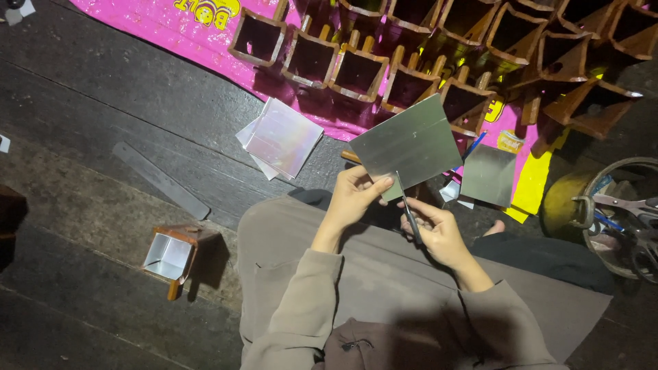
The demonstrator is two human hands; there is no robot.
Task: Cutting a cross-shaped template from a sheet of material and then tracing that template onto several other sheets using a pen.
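Your left hand [353, 195] pinched the silver sheet [410, 145] at its lower edge, holding it up over your lap so the scissors [409, 212], gripped tight in your right hand [439, 229], could bite into it.

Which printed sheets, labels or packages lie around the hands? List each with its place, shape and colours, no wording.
Pink sheet: printed plastic spread on the floor at the top, under the wooden boxes, with yellow lettering.
Yellow patch: plain panel at the sheet's lower right edge.
Small label: yellow and white mark on the pink, beside the silver square.
No screens or signs.
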